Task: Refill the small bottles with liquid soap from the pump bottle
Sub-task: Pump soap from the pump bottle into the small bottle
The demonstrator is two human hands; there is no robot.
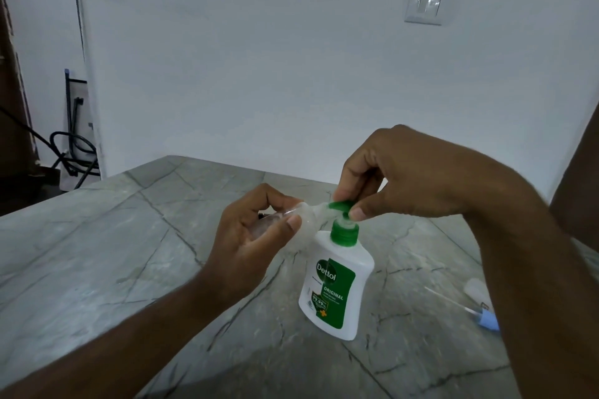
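Upright pump bottle (337,282) on the tabletop (97,253); right hand (398,178) pinches its left-pointing green nozzle (340,205). Left hand (256,230) grips a clear small bottle (301,220) lying sideways, mouth toward the nozzle.

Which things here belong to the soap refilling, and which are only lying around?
In use: pump bottle, its green pump head under the right hand, small clear bottle in the left hand.
Lying about: blue-tipped item, wall switch.
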